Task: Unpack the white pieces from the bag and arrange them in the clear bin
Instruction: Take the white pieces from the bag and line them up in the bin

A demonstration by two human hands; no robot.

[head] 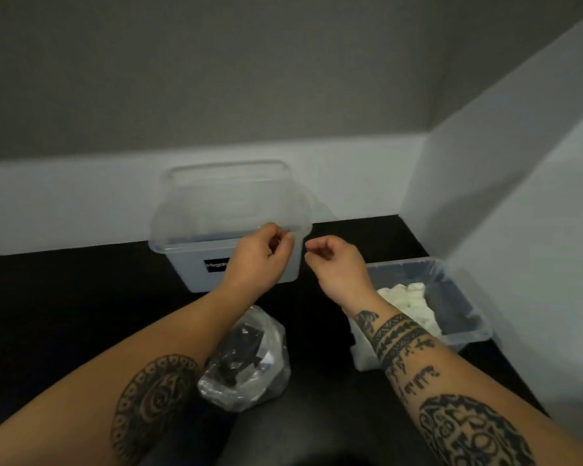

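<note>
Roughly: both hands were up over the black tabletop (81,297), near the far wall (216,79). Left hand (261,255) had fingers curled, thumb and fingertips pinched at the near rim of the tall clear plastic bin with a black label (196,270). What exactly sat in the pinch, I couldn't tell; the frame was blurred there. A clear lid (229,193) leaned up behind that bin, against the white baseboard (64,203).

Right hand (335,264) hovered just right of the left hand, apart from it, fingers curled with fingertips drawn together. Nothing visible between them, so whether it held a small piece I couldn't say.

Below the left wrist, toward the camera: crumpled clear plastic bag (246,361) lying on the table, dark contents showing through, between the two forearms. It touched neither hand.

Right of and below the right hand: low clear plastic bin (461,297) on the table, close to the white side panel (519,196). White pieces (408,304) were piled in its left half; the right forearm crossed over its near-left corner and hid part of that pile. Right half of the bin floor showed dark.

Both forearms carried dark tattoos. Tall bin stood directly beyond the left hand, so the hand covered the bin's front right corner.
</note>
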